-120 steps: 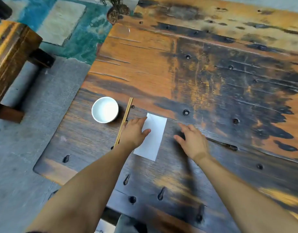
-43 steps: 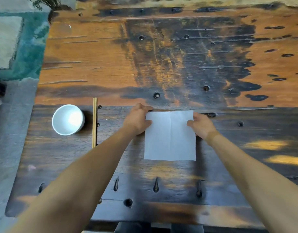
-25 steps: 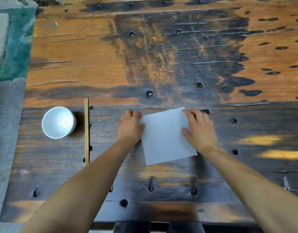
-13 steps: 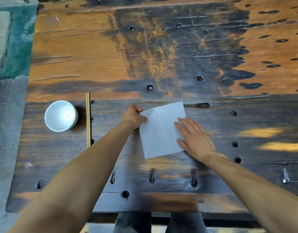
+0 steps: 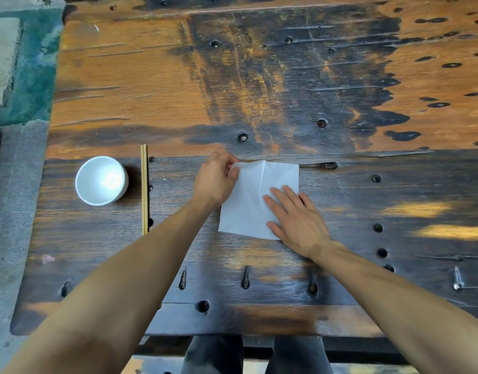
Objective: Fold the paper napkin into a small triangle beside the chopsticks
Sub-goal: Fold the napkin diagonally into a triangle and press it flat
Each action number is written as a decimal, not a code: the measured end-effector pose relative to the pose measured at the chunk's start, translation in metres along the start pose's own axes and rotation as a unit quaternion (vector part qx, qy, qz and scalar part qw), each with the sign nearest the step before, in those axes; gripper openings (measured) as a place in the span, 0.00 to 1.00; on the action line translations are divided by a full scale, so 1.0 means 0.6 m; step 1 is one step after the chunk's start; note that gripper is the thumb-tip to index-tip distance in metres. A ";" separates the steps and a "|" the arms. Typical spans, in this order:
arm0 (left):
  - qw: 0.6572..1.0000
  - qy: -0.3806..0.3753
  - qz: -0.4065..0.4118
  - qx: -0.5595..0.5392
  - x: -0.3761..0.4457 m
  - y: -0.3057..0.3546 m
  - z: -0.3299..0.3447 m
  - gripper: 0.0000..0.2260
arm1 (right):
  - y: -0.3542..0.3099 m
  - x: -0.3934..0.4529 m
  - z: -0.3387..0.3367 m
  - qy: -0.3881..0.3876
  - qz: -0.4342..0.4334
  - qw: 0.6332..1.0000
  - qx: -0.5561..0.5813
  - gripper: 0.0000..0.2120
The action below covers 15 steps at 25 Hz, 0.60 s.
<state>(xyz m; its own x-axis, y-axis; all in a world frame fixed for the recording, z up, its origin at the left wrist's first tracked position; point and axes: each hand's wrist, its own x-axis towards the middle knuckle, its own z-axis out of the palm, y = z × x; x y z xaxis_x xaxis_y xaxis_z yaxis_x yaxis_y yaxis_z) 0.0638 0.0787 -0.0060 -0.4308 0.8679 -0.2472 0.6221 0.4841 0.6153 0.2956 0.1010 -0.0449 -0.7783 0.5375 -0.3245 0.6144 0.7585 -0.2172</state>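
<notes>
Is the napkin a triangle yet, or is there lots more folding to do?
Not yet. The napkin lies open as a square with one crease down its middle. The left hand pinches its far left corner, lifting it, while the right hand presses the near right part flat. The diagonal fold, further folds and moving it beside the chopsticks remain.
</notes>
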 end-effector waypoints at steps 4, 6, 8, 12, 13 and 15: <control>0.998 -0.060 0.009 -0.033 -0.003 -0.008 -0.007 0.01 | 0.028 0.064 -0.047 0.046 0.107 0.987 0.109 0.34; 0.995 -0.088 0.025 -0.046 -0.004 -0.010 -0.012 0.01 | 0.049 0.107 -0.076 0.020 0.109 0.984 0.137 0.40; 0.991 -0.108 0.035 -0.075 -0.002 -0.011 -0.016 0.02 | 0.058 0.142 -0.099 -0.043 0.085 0.984 0.150 0.37; 0.953 -0.166 -0.052 -0.248 -0.008 -0.017 -0.013 0.10 | 0.056 0.160 -0.119 -0.073 0.080 0.973 0.204 0.09; 0.939 -0.188 -0.087 -0.274 -0.013 -0.023 -0.012 0.16 | 0.054 0.157 -0.120 -0.071 0.089 0.965 0.238 0.08; 0.938 -0.225 -0.113 -0.238 -0.024 -0.040 -0.004 0.24 | 0.053 0.152 -0.121 -0.055 0.107 0.955 0.272 0.07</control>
<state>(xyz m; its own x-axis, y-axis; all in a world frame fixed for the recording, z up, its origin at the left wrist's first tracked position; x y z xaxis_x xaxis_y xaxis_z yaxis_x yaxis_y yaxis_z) 0.0536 0.0542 -0.0153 -0.1307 0.7598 -0.6369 0.1392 0.6501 0.7470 0.2348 0.2011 -0.0145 -0.6274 0.5939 -0.5036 0.7577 0.3165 -0.5707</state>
